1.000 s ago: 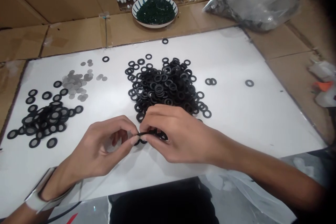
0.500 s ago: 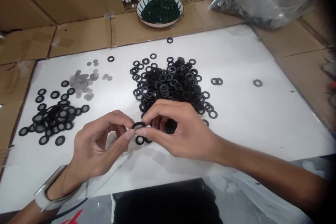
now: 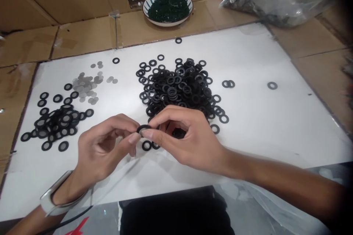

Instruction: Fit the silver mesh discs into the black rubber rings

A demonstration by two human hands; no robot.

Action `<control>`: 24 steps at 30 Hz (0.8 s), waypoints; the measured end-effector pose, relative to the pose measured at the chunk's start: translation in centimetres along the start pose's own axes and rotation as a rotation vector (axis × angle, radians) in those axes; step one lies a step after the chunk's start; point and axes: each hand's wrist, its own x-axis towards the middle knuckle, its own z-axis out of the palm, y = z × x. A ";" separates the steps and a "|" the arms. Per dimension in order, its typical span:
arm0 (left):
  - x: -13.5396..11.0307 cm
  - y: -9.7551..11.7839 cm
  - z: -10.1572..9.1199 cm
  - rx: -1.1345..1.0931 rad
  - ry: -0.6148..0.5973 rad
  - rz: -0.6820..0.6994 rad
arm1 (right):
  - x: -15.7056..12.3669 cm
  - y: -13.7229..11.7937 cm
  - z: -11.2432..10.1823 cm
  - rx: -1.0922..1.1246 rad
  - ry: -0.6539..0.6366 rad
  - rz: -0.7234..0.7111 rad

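Between the fingertips of both hands is a black rubber washer point(image 3: 143, 127), tilted, with a bit of grey at its centre partly hidden by a thumb. My left hand point(image 3: 107, 147) pinches its left edge; a pale band circles that wrist. My right hand point(image 3: 182, 136) pinches its right side, the thumb lying over the opening. Behind my right hand spreads a heap of black ring washers point(image 3: 176, 88) with open centres. Left of my left hand is a pile of washers with grey discs inside point(image 3: 56, 123). Small loose grey mesh discs point(image 3: 85, 85) lie just above that pile.
A striped plate point(image 3: 145, 4) of dark green bits stands on the cardboard point(image 3: 82, 33) behind the white board point(image 3: 248, 128). A clear plastic bag point(image 3: 284, 0) sits back right. Stray washers point(image 3: 228, 83) lie right of the heap. Dark cloth point(image 3: 176, 213) is at the front edge.
My right thumb has moved left, over the washer's centre, covering more of the grey. Both hands keep their pinch. The view has shifted slightly.
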 end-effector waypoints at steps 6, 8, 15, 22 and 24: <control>0.1 0.7 0.5 0.018 0.049 0.059 | 0.1 -0.3 -0.2 -0.027 -0.032 -0.107; 0.2 0.9 0.7 0.017 0.058 0.064 | 0.2 -0.4 -0.2 -0.055 -0.031 -0.130; 0.1 1.0 0.9 0.056 0.064 0.032 | 0.0 -0.4 -0.2 -0.104 -0.005 -0.196; -0.3 0.9 0.8 0.097 0.065 0.035 | 0.0 -0.3 -0.2 -0.140 0.020 -0.273; -0.3 0.9 0.7 0.095 0.066 0.037 | -0.1 -0.1 -0.1 -0.138 0.033 -0.299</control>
